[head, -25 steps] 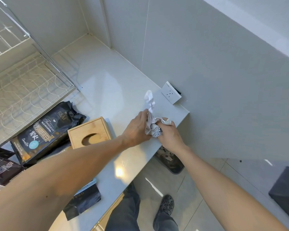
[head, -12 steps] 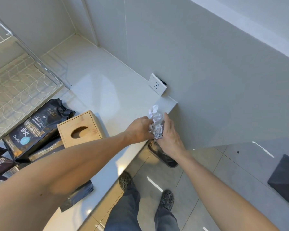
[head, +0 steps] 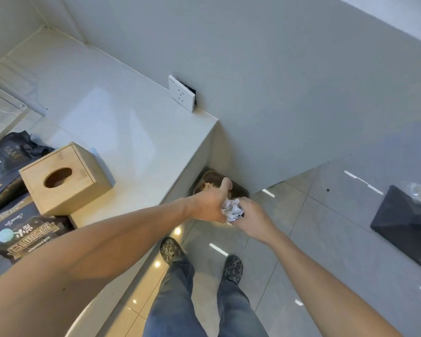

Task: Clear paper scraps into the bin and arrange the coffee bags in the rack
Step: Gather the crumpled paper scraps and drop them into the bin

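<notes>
A crumpled white paper scrap (head: 232, 209) is pressed between my left hand (head: 210, 203) and my right hand (head: 249, 216), off the counter's end and just above the dark bin (head: 212, 177) on the floor. Both hands grip the wad, the left thumb sticking up. The bin holds some scraps and is partly hidden behind my hands. Black coffee bags lie on the counter at the left: one (head: 3, 164) behind the wooden box, another (head: 22, 235) in front of it. A corner of the wire rack (head: 0, 113) shows at the far left.
A wooden tissue box (head: 63, 177) stands on the white counter (head: 122, 122). A wall socket (head: 181, 93) sits above the counter's end. A black object (head: 406, 229) lies on the floor at right. My legs and shoes are below.
Both hands have carried the paper wad off the counter's end and down over the bin. The paper is squeezed into a tighter ball. The view has tilted toward the floor.
</notes>
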